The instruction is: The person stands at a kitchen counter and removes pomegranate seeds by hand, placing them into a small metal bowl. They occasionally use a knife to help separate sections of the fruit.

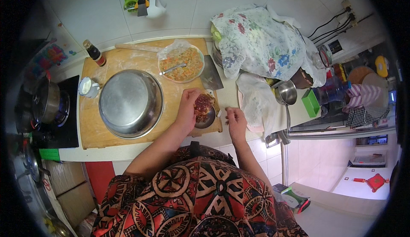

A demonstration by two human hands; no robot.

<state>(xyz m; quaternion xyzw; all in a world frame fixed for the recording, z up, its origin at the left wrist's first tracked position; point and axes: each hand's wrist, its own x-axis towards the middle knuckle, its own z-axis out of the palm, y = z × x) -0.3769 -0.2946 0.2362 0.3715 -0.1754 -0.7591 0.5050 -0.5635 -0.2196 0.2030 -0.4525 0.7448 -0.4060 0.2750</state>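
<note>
My left hand (189,107) grips the edge of a bag or packet of dark red, crumbly food (203,104), held tilted over a small dark bowl (208,121) near the board's right front corner. Some of the same red food shows in the bowl. My right hand (236,121) is to the right of the bowl, over the counter, fingers curled; whether it holds something small is not clear. Behind the bowl lies a cleaver (211,73). A plate of shredded filling (189,65) with a metal spoon (173,69) stands at the back of the wooden board (128,57).
An upturned metal basin (128,102) covers the board's middle. A sauce bottle (95,54), a cup of white powder (88,87) and a rolling pin (137,47) are around it. To the right are a floral cloth (262,45), a white cloth (256,99) and a metal ladle (286,93). A stove is left.
</note>
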